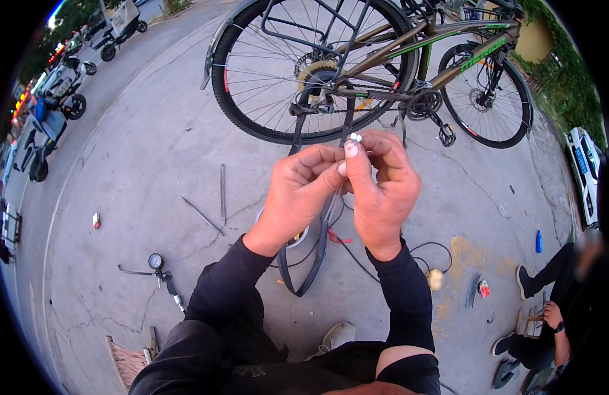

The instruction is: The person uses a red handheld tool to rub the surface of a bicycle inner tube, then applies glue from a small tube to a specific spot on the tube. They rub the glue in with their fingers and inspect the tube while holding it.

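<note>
My left hand (296, 194) and my right hand (383, 187) meet in front of me, thumbs and fingers pinched together. Between the right thumb and forefinger a small white piece (356, 137) sticks out at the top; its kind is too small to make out. Whatever the left fingertips pinch is hidden. Behind and below the hands, a black inner tube (306, 284) hangs in a loop from near the rear wheel of a brown and green bicycle (443, 82). The hands partly hide the tube and a round container (298, 238).
Two metal tyre levers (222, 194) lie left of my hands, with a pressure gauge (156, 261) and its hose nearer me. A black cable (364, 266) runs over the ground. A person (551, 316) sits at the right. Parked scooters (48, 118) stand far left.
</note>
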{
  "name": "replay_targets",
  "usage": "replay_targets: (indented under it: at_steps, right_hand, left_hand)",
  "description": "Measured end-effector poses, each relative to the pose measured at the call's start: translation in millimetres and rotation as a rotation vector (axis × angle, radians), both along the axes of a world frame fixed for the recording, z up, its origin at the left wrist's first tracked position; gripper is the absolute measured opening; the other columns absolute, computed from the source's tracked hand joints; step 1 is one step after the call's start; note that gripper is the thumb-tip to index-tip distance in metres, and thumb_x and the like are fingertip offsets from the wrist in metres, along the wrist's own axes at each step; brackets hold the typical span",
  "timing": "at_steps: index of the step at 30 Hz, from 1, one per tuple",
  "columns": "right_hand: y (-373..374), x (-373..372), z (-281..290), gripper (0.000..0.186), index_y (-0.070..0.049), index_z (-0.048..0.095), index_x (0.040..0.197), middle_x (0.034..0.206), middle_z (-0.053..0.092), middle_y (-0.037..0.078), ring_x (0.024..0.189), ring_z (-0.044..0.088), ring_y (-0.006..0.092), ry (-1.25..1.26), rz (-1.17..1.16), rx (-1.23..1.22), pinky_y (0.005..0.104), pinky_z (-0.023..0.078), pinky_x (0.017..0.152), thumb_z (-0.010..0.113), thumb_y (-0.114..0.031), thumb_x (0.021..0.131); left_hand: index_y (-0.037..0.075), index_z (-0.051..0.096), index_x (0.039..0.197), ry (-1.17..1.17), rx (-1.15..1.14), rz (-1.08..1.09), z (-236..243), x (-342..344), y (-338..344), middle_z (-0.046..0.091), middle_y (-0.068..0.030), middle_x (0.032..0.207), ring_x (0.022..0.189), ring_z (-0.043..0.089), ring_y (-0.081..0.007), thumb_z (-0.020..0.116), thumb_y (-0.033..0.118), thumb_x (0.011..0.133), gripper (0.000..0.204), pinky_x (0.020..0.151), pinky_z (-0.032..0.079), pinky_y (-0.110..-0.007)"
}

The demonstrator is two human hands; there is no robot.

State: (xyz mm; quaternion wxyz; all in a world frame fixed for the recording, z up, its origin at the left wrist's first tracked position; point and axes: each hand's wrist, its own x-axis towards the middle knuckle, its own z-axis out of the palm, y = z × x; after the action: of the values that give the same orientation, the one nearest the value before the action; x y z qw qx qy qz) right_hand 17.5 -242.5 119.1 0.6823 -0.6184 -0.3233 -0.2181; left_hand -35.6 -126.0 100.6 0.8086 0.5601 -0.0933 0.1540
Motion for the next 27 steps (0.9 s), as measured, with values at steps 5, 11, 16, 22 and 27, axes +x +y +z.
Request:
replay_targets:
  at_steps: [5, 11, 16, 22, 27]
  right_hand:
    - [-10, -4, 14, 0.012, 0.002, 0.068, 0.099, 0.095, 0.068, 0.004, 0.081, 0.060, 0.0099, 0.339, 0.335, -0.002, 0.0243, 0.048, 0.067, 0.068, -0.007, 0.092]
    - [-20, 8, 18, 0.024, 0.004, 0.069, 0.111, 0.098, 0.069, 0.005, 0.089, 0.061, 0.0115, 0.610, 0.649, 0.031, 0.0266, 0.049, 0.080, 0.063, -0.015, 0.098]
    - [-21, 14, 13, 0.026, 0.003, 0.069, 0.115, 0.104, 0.070, 0.007, 0.097, 0.062, 0.0144, 0.674, 0.815, 0.067, 0.0300, 0.047, 0.092, 0.064, -0.016, 0.098]
    - [-18, 14, 12, 0.026, 0.003, 0.070, 0.113, 0.109, 0.069, 0.009, 0.101, 0.062, 0.0163, 0.727, 0.857, 0.073, 0.0323, 0.047, 0.093, 0.066, -0.015, 0.096]
    - [-15, 14, 9, 0.024, 0.004, 0.070, 0.105, 0.115, 0.066, 0.013, 0.094, 0.062, 0.0151, 0.721, 0.909, 0.053, 0.0319, 0.048, 0.091, 0.067, -0.017, 0.095]
  left_hand:
    - [-0.002, 0.065, 0.108, 0.027, -0.251, -0.215, -1, 1, 9, 0.068, -0.0083, 0.088, 0.073, 0.065, -0.0149, 0.068, 0.020, 0.096, 0.025, 0.068, 0.053, -0.027]
    - [0.000, 0.066, 0.105, 0.029, -0.332, -0.424, -3, 2, 18, 0.070, -0.0100, 0.084, 0.073, 0.067, -0.0164, 0.067, 0.022, 0.097, 0.024, 0.071, 0.055, -0.029]
    - [0.001, 0.065, 0.102, 0.037, -0.402, -0.503, -9, 5, 19, 0.067, -0.0079, 0.075, 0.065, 0.064, -0.0163, 0.068, 0.026, 0.096, 0.026, 0.065, 0.053, -0.029]
    - [0.004, 0.065, 0.097, 0.071, -0.542, -0.601, -17, 5, 17, 0.063, -0.0049, 0.070, 0.059, 0.061, -0.0166, 0.068, 0.028, 0.096, 0.024, 0.056, 0.048, -0.028]
    - [0.007, 0.060, 0.102, -0.070, -0.652, -0.747, -31, 9, 13, 0.059, -0.0004, 0.067, 0.053, 0.058, -0.0152, 0.063, 0.022, 0.099, 0.016, 0.044, 0.042, -0.028]
